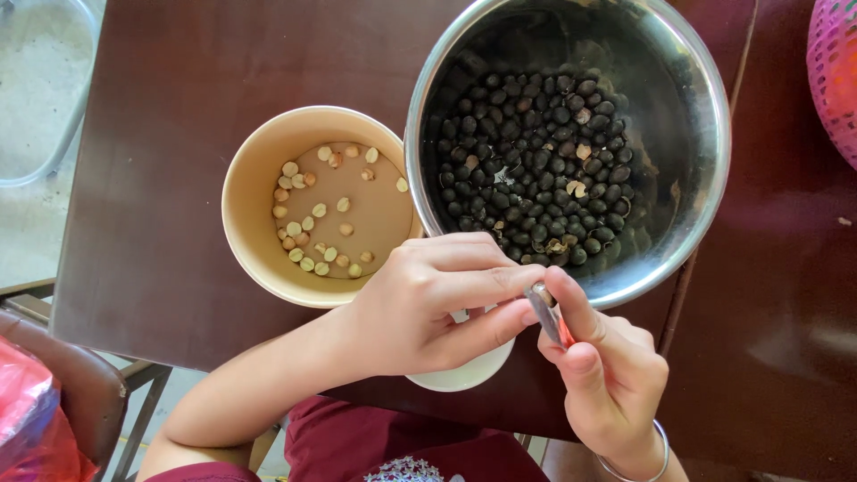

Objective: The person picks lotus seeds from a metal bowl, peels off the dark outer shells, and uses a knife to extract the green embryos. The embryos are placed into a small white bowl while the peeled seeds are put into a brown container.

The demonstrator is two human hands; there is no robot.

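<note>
Head view, looking down at my hands over a dark table (161, 178). Right hand (607, 375) is closed around a small knife (546, 312): metal blade between thumb and forefinger, a bit of red handle showing at the grip, blade tip pointing up toward the steel bowl (696, 80). Left hand (420, 308) is curled, fingertips (527, 278) pinched together right at the blade; whatever it grips there is hidden, cannot tell. Both hands sit just below the steel bowl's near rim, touching each other at the knife.

Under my left hand, a small white dish (464, 375), mostly covered, only its lower edge visible, just below the steel bowl.

Steel bowl holds a heap of small black round seeds (527, 170), with a few pale shell bits mixed in. Left of the steel bowl, rim touching it, a tan paper bowl (259, 187) with a scatter of pale peeled kernels (308, 232) on its bottom.

Silver bangle (656, 451) on my right wrist. Maroon clothing (357, 446) below the table edge. Pink mesh basket (835, 62) far right of the steel bowl. Red bag (27, 419) on a chair, far lower left of it.
</note>
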